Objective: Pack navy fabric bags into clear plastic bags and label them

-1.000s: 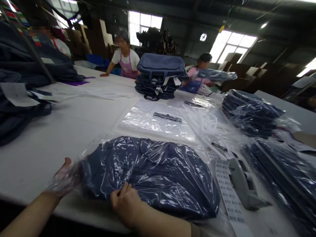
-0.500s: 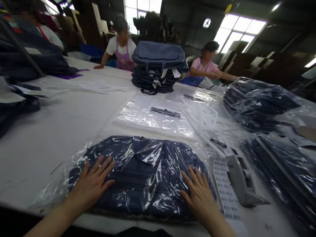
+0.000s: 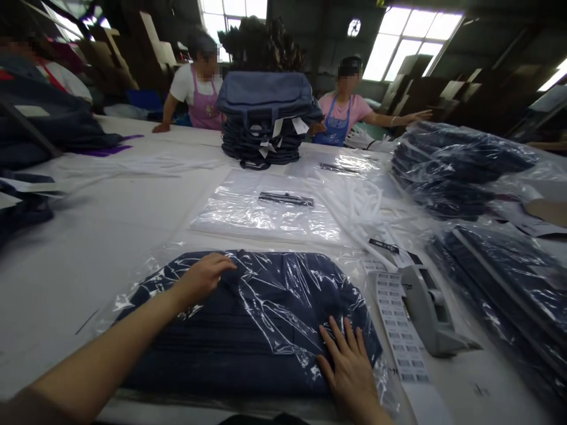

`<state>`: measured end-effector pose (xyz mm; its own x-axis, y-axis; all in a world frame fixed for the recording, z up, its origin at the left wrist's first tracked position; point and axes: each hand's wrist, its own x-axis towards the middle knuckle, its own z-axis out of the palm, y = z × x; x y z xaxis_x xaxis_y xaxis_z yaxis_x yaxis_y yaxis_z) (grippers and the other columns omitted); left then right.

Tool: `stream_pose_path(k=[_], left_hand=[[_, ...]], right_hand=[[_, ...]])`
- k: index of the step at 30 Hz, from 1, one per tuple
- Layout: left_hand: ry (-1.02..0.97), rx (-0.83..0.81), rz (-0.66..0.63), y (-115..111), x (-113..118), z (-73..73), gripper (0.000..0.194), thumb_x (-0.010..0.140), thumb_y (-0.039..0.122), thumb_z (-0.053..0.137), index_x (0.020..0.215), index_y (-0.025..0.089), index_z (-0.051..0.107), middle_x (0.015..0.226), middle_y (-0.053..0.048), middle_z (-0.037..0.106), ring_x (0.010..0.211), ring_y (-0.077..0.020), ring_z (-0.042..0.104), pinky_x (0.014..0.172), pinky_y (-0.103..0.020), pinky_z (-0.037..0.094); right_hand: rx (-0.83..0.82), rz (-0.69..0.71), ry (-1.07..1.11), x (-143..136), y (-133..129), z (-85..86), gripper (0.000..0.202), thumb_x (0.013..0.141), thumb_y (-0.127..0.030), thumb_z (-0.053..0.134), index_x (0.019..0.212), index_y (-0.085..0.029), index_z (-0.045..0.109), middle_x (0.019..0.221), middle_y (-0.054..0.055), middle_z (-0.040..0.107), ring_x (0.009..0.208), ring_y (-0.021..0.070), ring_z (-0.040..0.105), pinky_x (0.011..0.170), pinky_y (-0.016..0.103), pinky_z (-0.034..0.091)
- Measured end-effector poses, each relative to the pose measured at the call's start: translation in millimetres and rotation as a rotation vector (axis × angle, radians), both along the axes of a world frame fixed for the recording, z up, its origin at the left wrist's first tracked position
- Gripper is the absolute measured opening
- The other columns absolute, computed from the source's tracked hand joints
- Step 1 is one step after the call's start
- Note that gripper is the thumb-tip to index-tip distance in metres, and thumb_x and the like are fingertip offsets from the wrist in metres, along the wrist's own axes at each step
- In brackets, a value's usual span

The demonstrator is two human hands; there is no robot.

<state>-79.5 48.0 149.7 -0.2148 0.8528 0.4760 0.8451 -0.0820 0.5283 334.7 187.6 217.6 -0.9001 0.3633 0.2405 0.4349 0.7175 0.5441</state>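
A dark blue bag (image 3: 261,301) lies flat in clear plastic (image 3: 301,345) at the table's near edge. Near its upper edge, my left hand (image 3: 204,277) has its fingers drawn together on the plastic. My right hand (image 3: 349,366) rests with spread fingers on the lower right of the wrapped bag. To the right of that hand are a strip of printed labels (image 3: 401,330) and a grey tape dispenser (image 3: 427,313).
Flat clear bags (image 3: 266,218) lie beyond the wrapped bag, near white strips (image 3: 363,200). A stack of blue bags (image 3: 266,100) stands farther back between two people. Plastic-wrapped bags (image 3: 447,159) are at right, dark fabric (image 3: 57,112) at left.
My left hand has moved up and right over the wrapped bag, its fingers drawing together. My right hand has shifted slightly downward. The person at right has an arm raised higher.
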Motion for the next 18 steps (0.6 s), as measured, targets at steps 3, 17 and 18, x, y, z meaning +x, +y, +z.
stream_pose_path(k=[3, 17, 18], left_hand=[[0.056, -0.082, -0.114, 54.4, -8.3, 29.9, 0.050, 0.069, -0.002, 0.034, 0.099, 0.019, 0.068, 0.102, -0.006, 0.068, 0.098, -0.0200, 0.057, 0.089, -0.031, 0.047], [0.456, -0.433, -0.399, 108.3, -8.2, 49.9, 0.011, 0.076, 0.015, 0.063, 0.072, 0.023, 0.070, 0.086, -0.005, 0.068, 0.092, -0.0241, 0.052, 0.078, -0.035, 0.034], [0.469, -0.446, -0.397, 109.5, -7.5, 50.9, 0.010, 0.077, 0.016, 0.063, 0.073, 0.022, 0.070, 0.089, -0.005, 0.068, 0.093, -0.0247, 0.052, 0.079, -0.036, 0.034]], right_hand=[[0.024, 0.017, 0.009, -0.3, -1.9, 1.1, 0.052, 0.087, -0.047, 0.052, 0.136, -0.031, 0.048, 0.145, 0.001, 0.044, 0.132, 0.0346, 0.039, 0.108, 0.050, 0.025], [0.005, 0.128, 0.124, -15.9, -9.3, 17.1, 0.037, 0.084, -0.035, 0.060, 0.119, -0.027, 0.061, 0.136, 0.005, 0.053, 0.130, 0.0370, 0.041, 0.103, 0.056, 0.037], [-0.029, 0.145, 0.148, -25.1, -12.6, 22.7, 0.033, 0.084, -0.029, 0.059, 0.117, -0.026, 0.062, 0.136, 0.006, 0.054, 0.132, 0.0373, 0.040, 0.102, 0.058, 0.038]])
